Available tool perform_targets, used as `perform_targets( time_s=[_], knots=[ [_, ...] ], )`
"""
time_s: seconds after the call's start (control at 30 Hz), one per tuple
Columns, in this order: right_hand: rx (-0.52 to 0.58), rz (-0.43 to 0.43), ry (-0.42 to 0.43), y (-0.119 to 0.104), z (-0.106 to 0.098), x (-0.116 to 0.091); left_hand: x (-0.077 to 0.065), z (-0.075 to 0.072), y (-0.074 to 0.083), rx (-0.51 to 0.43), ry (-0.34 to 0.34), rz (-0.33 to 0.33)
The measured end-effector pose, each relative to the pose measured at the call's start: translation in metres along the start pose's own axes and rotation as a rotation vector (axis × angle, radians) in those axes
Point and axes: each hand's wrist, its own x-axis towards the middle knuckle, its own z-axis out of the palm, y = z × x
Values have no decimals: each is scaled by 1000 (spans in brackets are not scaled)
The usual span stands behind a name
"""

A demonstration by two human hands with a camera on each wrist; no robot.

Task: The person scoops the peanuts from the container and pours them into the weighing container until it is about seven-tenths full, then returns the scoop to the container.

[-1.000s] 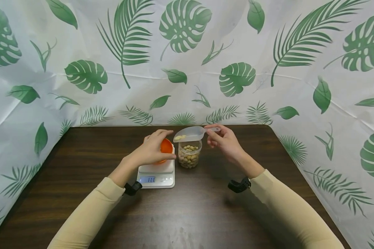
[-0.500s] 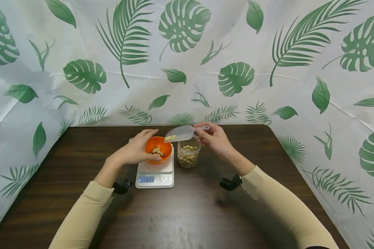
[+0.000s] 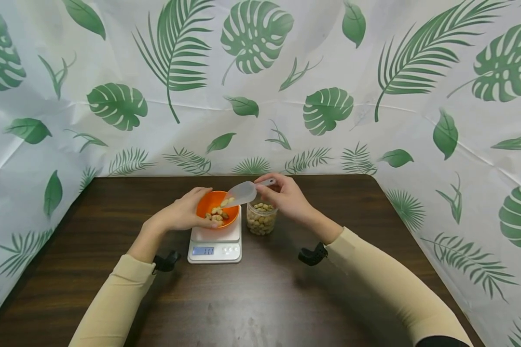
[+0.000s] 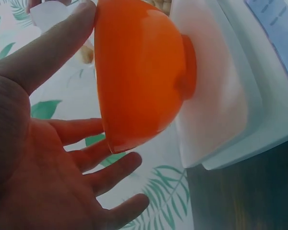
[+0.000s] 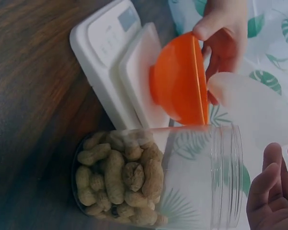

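Observation:
An orange bowl [image 3: 231, 222] stands on a white kitchen scale [image 3: 214, 252] with several peanuts [image 3: 217, 214] inside. My left hand [image 3: 179, 210] holds the bowl by its left side, thumb at the near rim and fingers spread at the far rim. My right hand [image 3: 288, 197] grips the handle of a translucent scoop [image 3: 243, 193]. The scoop tilts down to the left, its lip over the bowl, with peanuts at the lip. Below and beside the scoop is a clear jar [image 5: 189, 167], partly filled with unshelled peanuts [image 5: 116, 177]; in the head view the right hand partly hides its top.
The dark wooden table [image 3: 260, 299] carries the scale and the jar, side by side near its back edge. Behind it hangs a white sheet with green leaf prints [image 3: 260, 106]. A black wrist strap [image 3: 312, 254] sits below the right forearm.
My left hand has drawn back to the left, uncovering the bowl. The scoop has moved left from over the jar to the bowl and tipped down, its peanuts sliding to the lip.

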Motion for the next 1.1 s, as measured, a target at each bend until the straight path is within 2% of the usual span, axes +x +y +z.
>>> perform_targets(
  time_s=[0.23,0.4,0.83,1.1],
  knots=[
    [-80,-18,-12,-4,2,1,1,1,-4,-18,-18,15],
    [-93,-22,2,-7,-1,-1,1,1,-5,-23,-19,20],
    [-79,-56,40,-8,-24,-14,1,1,-6,-29,-22,16],
    [-82,-34,72,-8,-39,-22,2,2,-9,-45,-22,14]
  ],
)
